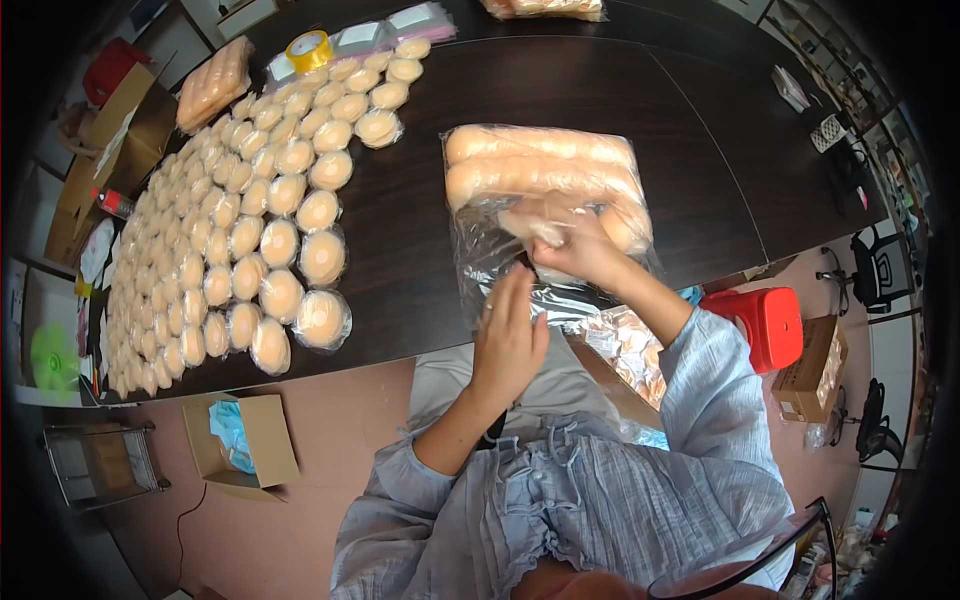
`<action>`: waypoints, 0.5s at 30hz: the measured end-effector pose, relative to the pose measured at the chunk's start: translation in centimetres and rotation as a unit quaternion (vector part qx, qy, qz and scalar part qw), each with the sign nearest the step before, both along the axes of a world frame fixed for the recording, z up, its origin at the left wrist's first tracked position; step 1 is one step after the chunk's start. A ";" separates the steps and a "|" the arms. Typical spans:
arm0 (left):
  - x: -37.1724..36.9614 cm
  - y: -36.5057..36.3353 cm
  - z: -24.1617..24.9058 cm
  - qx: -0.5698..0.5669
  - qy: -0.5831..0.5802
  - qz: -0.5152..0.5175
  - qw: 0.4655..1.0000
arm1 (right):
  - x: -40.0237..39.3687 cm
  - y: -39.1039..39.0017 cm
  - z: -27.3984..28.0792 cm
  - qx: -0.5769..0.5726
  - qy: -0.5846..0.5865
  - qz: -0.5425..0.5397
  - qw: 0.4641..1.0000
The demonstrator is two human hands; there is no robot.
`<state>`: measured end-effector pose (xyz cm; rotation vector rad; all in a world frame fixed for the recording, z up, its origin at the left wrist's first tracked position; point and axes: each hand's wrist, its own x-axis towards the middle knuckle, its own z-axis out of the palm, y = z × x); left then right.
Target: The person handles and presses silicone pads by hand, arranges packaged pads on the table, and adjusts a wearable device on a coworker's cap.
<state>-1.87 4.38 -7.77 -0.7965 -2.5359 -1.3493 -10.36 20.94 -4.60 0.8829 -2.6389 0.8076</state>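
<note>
Dark table (420,260), rows of wrapped round pads (230,230), clear bag of pads (545,190), tape roll (309,48)

Crinkled pale-blue shirt (590,500), rolled sleeves

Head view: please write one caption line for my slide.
Right hand reaches into a clear bag of round pads; left hand steadies its opening.

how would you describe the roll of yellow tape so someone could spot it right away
Start at the dark table and follow the big spread of round, plastic-wrapped beige pads up to its far end. There, at the table's back edge beside some clear flat bags, stands the roll of yellow tape. It is the only bright yellow, hollow ring there; everything around it is beige discs or clear plastic.
</note>
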 end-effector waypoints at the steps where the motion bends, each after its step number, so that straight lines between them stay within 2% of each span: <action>1: -0.5 0.0 0.5 0.009 0.018 0.008 1.000 | 0.5 -0.5 -0.7 -0.169 -0.133 -0.016 0.977; 2: -0.9 0.0 1.2 0.018 0.034 0.016 0.999 | 1.2 -0.9 -1.5 -0.329 -0.263 -0.032 0.906; 3: -1.3 0.0 1.7 0.027 0.052 0.024 0.998 | 1.8 -1.3 -2.2 -0.473 -0.379 -0.048 0.794; 4: -1.5 0.0 1.9 0.036 0.068 0.031 0.997 | 2.4 -1.7 -2.6 -0.594 -0.477 -0.063 0.644; 5: -1.5 0.0 1.9 0.036 0.064 0.031 0.997 | 3.2 -2.3 -2.6 -0.594 -0.480 -0.065 0.642; 9: -1.8 -0.5 1.6 -0.039 0.102 -0.019 0.994 | 5.6 -4.2 -0.7 -0.740 -0.485 -0.098 0.455; 15: -1.2 -1.7 2.6 -0.094 0.099 -0.058 0.989 | 7.5 -4.2 -0.6 -0.728 -0.499 -0.062 0.466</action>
